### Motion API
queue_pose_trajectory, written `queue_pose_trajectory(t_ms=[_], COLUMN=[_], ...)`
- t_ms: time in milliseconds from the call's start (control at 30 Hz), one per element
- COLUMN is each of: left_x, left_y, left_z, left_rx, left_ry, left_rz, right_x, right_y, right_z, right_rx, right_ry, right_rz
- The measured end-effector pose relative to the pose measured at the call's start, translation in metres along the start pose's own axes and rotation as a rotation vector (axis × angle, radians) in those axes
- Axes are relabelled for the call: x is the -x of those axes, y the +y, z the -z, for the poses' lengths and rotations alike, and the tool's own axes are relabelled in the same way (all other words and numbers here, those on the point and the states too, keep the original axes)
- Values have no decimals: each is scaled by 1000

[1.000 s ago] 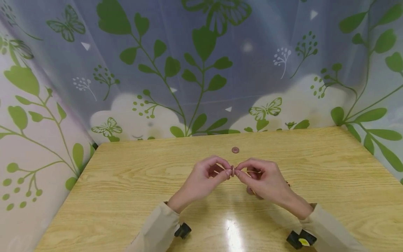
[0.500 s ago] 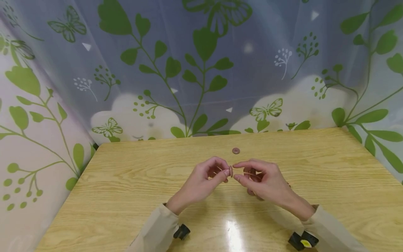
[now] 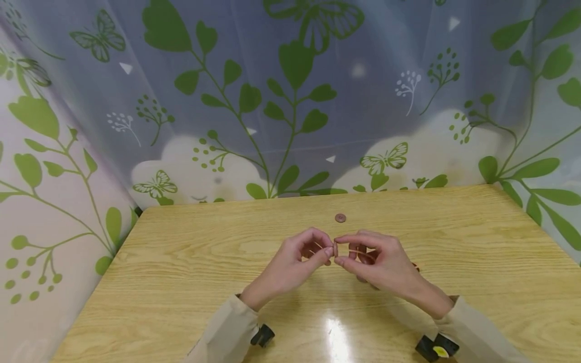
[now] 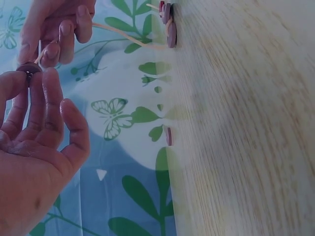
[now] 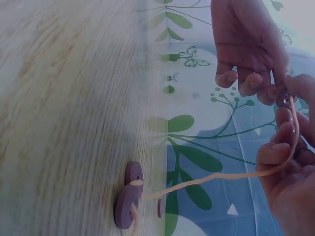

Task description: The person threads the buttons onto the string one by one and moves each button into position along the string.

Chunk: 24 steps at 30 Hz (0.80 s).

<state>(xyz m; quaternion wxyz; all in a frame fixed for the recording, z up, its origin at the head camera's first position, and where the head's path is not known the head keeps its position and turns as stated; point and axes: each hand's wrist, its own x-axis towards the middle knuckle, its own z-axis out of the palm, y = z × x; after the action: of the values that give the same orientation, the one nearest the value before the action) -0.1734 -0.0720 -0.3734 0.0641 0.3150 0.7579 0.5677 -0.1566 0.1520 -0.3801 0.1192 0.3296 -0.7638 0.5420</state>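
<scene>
My left hand pinches a brown button between thumb and fingertips, above the table. Across from it, my right hand has its thumb and index finger on the edge of the same button. A thin, light orange cord runs from the button's face over the right hand's fingers and down to the table. There it passes through brown buttons that lean together, partly hidden under the right hand in the head view. Something small and red shows beside that hand.
One loose brown button lies on the wooden table beyond the hands, near the back edge. A curtain with leaves and butterflies stands behind and to both sides.
The right thumb and index finger first pinched at the button's face, then spread apart from it. Now they are back at its edge. The left hand keeps its pinch throughout.
</scene>
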Motion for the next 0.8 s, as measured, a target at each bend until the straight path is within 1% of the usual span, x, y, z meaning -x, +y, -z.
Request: queue_pose_trajectory(t_ms=[67, 133, 333, 467, 667, 800], left_x=[0, 0, 2, 5, 7, 8], left_y=[0, 0, 0, 0, 1, 2], left_z=[0, 0, 3, 7, 11, 12], left_rx=[-2, -4, -32, -34, -18, -22], left_ry=[0, 0, 6, 21, 28, 29], left_rz=[0, 4, 41, 54, 33, 29], right_x=[0, 0, 1, 2, 2, 1], right_y=[0, 0, -2, -1, 2, 4], right_z=[0, 0, 1, 2, 1, 1], right_rx=[12, 23, 84, 90, 89, 99], right_ry=[4, 2, -2, -7, -7, -6], right_rz=[3, -15, -129, -167, -152, -108])
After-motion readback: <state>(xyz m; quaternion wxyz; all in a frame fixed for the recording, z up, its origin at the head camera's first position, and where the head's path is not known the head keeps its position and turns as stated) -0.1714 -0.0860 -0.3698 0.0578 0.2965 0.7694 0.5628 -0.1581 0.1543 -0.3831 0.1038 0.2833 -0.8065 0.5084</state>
